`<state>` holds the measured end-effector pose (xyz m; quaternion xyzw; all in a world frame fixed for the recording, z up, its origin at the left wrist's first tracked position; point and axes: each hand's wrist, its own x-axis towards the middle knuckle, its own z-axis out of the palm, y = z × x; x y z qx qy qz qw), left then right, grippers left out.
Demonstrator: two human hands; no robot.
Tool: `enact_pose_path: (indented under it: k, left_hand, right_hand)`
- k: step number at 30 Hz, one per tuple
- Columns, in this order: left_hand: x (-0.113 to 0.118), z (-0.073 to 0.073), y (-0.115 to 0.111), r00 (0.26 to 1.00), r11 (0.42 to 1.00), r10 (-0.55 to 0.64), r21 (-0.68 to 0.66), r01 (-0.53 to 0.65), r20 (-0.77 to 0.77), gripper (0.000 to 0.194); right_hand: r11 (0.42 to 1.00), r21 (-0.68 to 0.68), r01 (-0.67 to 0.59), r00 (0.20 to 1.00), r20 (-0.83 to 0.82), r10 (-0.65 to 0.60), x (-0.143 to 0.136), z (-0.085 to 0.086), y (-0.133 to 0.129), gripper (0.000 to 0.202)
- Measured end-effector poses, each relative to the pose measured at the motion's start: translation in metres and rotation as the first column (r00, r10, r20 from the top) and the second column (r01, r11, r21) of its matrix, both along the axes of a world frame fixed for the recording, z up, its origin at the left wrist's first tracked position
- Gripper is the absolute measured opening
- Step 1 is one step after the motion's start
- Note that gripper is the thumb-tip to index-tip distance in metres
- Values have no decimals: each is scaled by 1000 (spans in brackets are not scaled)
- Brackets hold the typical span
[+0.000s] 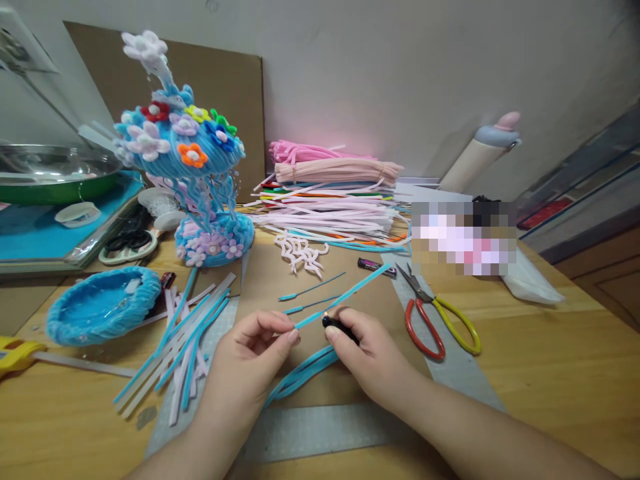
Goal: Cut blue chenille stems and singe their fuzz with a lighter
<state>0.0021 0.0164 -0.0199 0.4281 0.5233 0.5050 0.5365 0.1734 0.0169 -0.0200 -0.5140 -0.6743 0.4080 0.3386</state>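
My left hand is closed, pinching a light-blue pipe cleaner that slants up to the right. In my right hand is a black lighter, with a small glow at its tip just under the pipe cleaner. Below my hands lies a bundle of blue pipe cleaners on brown cardboard. Beyond them rest two thin stems, partly stripped, with blue fuzz at one end. Curled white pipe-cleaner pieces lie farther back.
Red-and-yellow-handled scissors lie to the right. At left are a blue fuzzy basket, cut strips and a yellow glue gun. A flowered blue pipe-cleaner ornament stands behind, beside stacked pipe cleaners.
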Motion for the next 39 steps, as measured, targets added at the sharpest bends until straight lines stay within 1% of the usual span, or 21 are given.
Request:
enact_pose_path:
  k: [4,9,12,15,19,23,29,34,36,38,39]
  left_hand:
    - [1,1,0,1000,1000,12,-13,-12,8,9]
    - [5,7,-2,996,995,69,-70,-65,49,12]
    - [6,10,-2,994,993,70,-103,-61,87,13]
    - [5,12,-2,988,990,79,-128,-62,133,15]
    - [5,13,-1,967,976,70,-216,-16,246,17]
    - [5,14,1,937,960,52,-275,48,344,17]
    - [3,12,1,917,941,30,-321,109,399,15]
    - [1,12,0,908,928,19,-346,140,418,15]
    - [1,12,2,908,927,23,-348,137,418,15]
    - [-1,10,4,923,938,26,-328,110,385,15]
    - [-2,8,6,941,949,23,-305,86,339,15]
  right_hand:
    - [1000,5,3,1000,-11,-3,0,1,1,16]
    - [999,-11,33,999,16,-33,-1,3,1,18]
    - [1000,4,27,999,27,-27,-1,3,1,19]
    - [1000,4,15,1000,12,-15,-1,3,0,14]
    - [1000,-2,21,999,-24,-22,-1,2,-1,13]
    - [999,23,27,1000,-4,-27,-1,1,-1,13]
    - [999,44,29,1000,-4,-29,-1,0,-1,13]
    - [1000,13,21,1000,5,-21,0,-1,0,14]
    - [1000,1,-23,999,49,23,2,1,0,17]
    - [997,-12,-76,983,166,77,3,5,0,25]
    - [995,-21,-97,968,231,100,4,7,0,28]
